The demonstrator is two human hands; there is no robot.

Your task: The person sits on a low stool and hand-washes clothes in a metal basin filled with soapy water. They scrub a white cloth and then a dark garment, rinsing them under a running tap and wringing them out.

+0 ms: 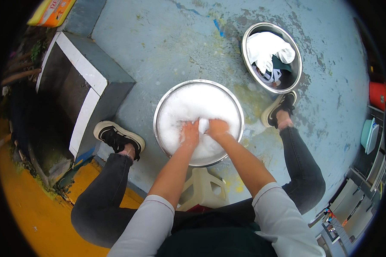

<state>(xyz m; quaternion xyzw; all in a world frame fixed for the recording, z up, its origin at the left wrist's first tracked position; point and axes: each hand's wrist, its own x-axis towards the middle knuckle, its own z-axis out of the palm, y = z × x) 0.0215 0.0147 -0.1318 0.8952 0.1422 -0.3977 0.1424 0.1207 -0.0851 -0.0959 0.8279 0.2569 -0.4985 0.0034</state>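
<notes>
A round metal basin (157, 135) full of white suds (193, 99) stands on the floor between my feet. Both hands are partly sunk in the foam near its middle. My left hand (190, 131) lies with its fingers pointing away from me, their tips partly covered. Close by on the right, my right hand (217, 129) is bent, its fingers mostly hidden. Between the hands shows a small piece of white cloth (204, 126), which my right hand touches and seems to grip. What lies beneath the suds cannot be seen.
Beyond my right shoe, a second metal basin (244, 53) holds white cloth (265, 48) and dark green cloth (280, 65). A pale plastic stool (201, 184) is under me. At left stands a concrete trough with a white rim (83, 66); a red container (377, 95) is at far right.
</notes>
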